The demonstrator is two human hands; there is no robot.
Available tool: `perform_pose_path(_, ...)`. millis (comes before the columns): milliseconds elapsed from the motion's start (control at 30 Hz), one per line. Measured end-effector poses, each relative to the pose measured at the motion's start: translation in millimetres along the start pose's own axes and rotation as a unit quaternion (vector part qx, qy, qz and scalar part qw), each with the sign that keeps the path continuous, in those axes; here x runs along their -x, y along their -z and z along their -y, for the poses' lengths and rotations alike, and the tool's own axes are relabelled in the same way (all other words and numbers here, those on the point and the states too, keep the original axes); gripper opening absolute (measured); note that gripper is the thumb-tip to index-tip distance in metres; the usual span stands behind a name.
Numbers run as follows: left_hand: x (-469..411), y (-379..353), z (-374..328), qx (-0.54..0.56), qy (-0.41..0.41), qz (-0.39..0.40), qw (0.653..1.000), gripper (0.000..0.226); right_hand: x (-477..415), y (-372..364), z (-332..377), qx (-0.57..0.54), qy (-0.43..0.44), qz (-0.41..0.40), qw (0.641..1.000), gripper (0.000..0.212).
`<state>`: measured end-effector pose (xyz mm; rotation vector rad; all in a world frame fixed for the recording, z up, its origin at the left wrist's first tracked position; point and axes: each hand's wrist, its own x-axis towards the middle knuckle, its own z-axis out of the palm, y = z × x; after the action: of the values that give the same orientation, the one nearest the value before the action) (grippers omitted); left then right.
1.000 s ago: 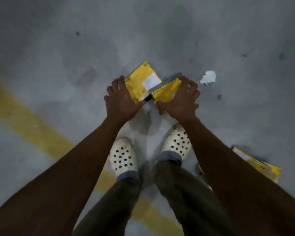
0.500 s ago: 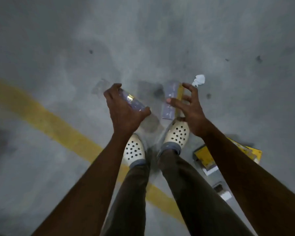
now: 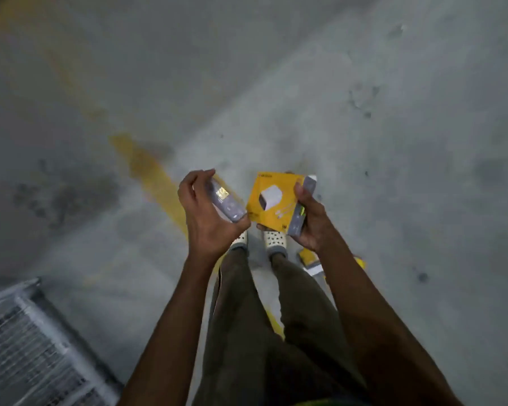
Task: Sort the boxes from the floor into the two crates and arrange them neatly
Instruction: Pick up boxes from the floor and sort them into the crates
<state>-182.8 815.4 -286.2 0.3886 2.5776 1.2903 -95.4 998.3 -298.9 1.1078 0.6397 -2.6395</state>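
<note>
A pale, ribbed crate (image 3: 27,347) fills the lower left corner of the frame, blurred. A worn yellow line (image 3: 147,174) runs diagonally across the grey floor (image 3: 393,171) toward the person's feet. At centre, the left hand (image 3: 206,224) grips a box (image 3: 226,202) edge-on, fingers curled over its far end and thumb at its near end, so that its grey side with a gold label shows. Just beside it, the right hand (image 3: 313,221) grips a yellow box (image 3: 272,200) with a white cube printed on its face, thumb on the front. Both boxes are held above the white perforated shoes (image 3: 274,238). Right of the feet, another yellow box (image 3: 307,254) lies on the floor, partly hidden by the right forearm.
</note>
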Motion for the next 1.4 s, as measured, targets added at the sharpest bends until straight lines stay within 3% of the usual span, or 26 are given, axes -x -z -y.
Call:
perform_pose_path(167, 88.0, 69.3, -17.5, -0.04, 0.019, -0.063, 0.997, 0.092, 41.9, -59.2, -33.8, 0.131, 0.009, 0.036, 0.991, 0.078)
perform_pose_path(267, 155.2, 106.6, -18.9, -0.073, 0.067, -0.158, 0.982, 0.095, 65.8, -87.5, -57.0, 0.267, 0.005, 0.057, 0.962, 0.065)
perform_pose_path(333, 197.7, 123.3, -19.1, -0.092, 0.105, -0.222, 0.965, 0.098, 76.0, -107.8, -74.6, 0.397, 0.035, 0.076, 0.914, 0.058)
perform_pose_path(400, 242.4, 138.3, -19.5, -0.114, 0.124, -0.285, 0.944, 0.095, 86.4, -136.3, -101.0, 0.527, 0.073, 0.1, 0.841, 0.052)
perform_pose_path(500, 300.7, 160.4, -18.5, -0.184, 0.158, -0.358, 0.902, 0.085, 107.5, -183.8, -150.3, 0.642, 0.111, 0.141, 0.746, 0.052)
perform_pose_path(667, 407.4, 214.6, -3.5, -0.234, 0.227, -0.483, 0.813, 0.079, 160.7, -255.3, -272.2, 0.709, 0.223, 0.303, 0.596, 0.047)
perform_pose_path(767, 473.7, 258.2, 5.1, -0.256, 0.235, -0.57, 0.745, 0.075, 207.8, -288.3, -362.6, 0.683, 0.307, 0.373, 0.547, 0.046)
perform_pose_path(900, 555.5, 322.0, 14.3, -0.31, 0.23, -0.638, 0.667, 0.069, 280.4, -328.0, -477.1, 0.595, 0.374, 0.441, 0.558, 0.042)
perform_pose_path(1000, 613.5, 366.1, 15.4, -0.355, 0.232, -0.672, 0.607, 0.068, 334.1, -347.7, -543.7, 0.523, 0.36, 0.5, 0.589, 0.043)
perform_pose_path(1067, 646.7, 390.8, 15.0, -0.375, 0.238, -0.686, 0.576, 0.071, 362.8, -355.8, -575.6, 0.486, 0.347, 0.543, 0.591, 0.044)
perform_pose_path(1300, 710.3, 471.7, 36.5, -0.429, 0.226, -0.701, 0.523, 0.073, 406.6, -387.7, -658.5, 0.426, 0.311, 0.615, 0.587, 0.043)
perform_pose_path(1400, 720.7, 502.1, 50.9, -0.432, 0.22, -0.707, 0.515, 0.072, 414.9, -406.4, -690.7, 0.41, 0.305, 0.613, 0.603, 0.047)
